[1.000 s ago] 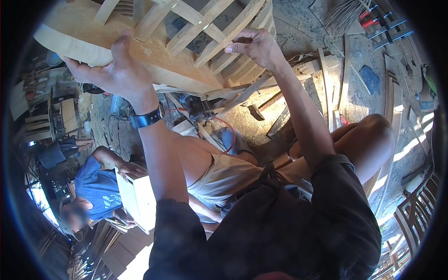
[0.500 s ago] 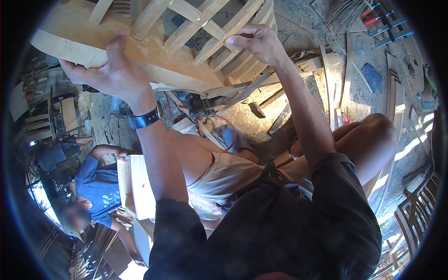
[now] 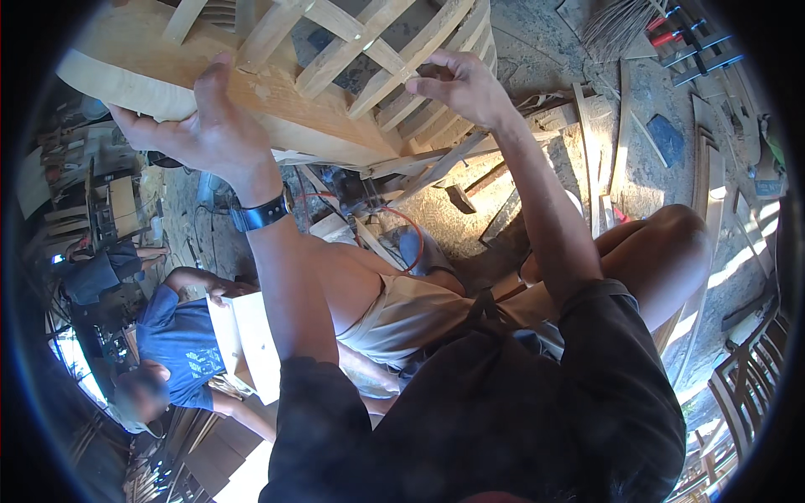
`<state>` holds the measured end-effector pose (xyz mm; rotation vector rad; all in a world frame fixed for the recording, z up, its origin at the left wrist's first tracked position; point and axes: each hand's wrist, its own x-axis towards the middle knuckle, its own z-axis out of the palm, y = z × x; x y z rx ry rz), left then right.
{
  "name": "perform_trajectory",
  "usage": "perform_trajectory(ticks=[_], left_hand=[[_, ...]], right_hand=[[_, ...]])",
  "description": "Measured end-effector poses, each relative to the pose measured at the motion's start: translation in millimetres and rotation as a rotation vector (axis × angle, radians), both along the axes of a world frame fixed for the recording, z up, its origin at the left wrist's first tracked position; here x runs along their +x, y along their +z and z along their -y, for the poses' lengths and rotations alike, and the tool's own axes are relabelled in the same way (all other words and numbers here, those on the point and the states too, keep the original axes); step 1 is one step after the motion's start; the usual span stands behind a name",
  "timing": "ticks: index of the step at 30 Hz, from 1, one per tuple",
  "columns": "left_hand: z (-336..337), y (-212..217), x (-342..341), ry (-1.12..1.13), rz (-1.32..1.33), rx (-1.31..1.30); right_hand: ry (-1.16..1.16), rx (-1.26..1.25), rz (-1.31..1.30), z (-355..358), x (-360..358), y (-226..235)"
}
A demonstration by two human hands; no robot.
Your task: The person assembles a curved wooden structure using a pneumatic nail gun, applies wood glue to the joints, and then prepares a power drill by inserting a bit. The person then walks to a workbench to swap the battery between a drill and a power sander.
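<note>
Gripping a pale wooden lattice frame (image 3: 335, 92) up near the top of the view, raised in front of the body and above the knees. Left hand (image 3: 197, 126) clamping the frame's broad curved rail, thumb hooking over the upper edge, fingers spread along the underside and pressing against the wood. Wearing a dark wristband (image 3: 262, 211) on that wrist. Right hand (image 3: 459, 84) curling at the lattice's right side, fingertips pinching one thin slat (image 3: 394, 77) among the crossing strips.

Sitting with bare knees apart, right knee (image 3: 671, 243) poking out at the right, light shorts (image 3: 411, 314) and a dark shirt (image 3: 503, 402) filling the lower part.

Lying below the frame on the dusty ground: loose strips and offcuts of wood (image 3: 587, 134), a red cable (image 3: 402, 222) looping beside some tool, too shadowed for telling its kind. Resting at the upper right, clamps with red handles (image 3: 671, 25), just beside a bundle of thin sticks (image 3: 616, 25). Lying near them, a small flat blue square (image 3: 667, 138).

Crouching at the lower left, another person in a blue shirt (image 3: 180, 339) bearing a small pale printed patch, one hand (image 3: 222, 289) touching a pale upright board (image 3: 251, 344). Showing no packages or signs clearly enough for telling.
</note>
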<state>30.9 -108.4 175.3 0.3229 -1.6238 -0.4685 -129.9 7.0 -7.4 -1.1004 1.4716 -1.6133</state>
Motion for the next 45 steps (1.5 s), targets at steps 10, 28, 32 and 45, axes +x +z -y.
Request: perform_trajectory(ticks=[10,28,32,45], left_hand=[[3,1,4,0.103,0.093,-0.049],[-27,12,5,0.794,0.724,-0.742],[-31,15,13,0.826,0.804,-0.706],[10,4,7,0.615,0.494,-0.877]], right_hand=[[-0.116,0.022,0.253,7,23,2],[-0.222,0.066,0.307,7,27,-2],[-0.235,-0.022,0.191,4,34,10],[-0.727,0.070,0.198,-75,-33,-10]])
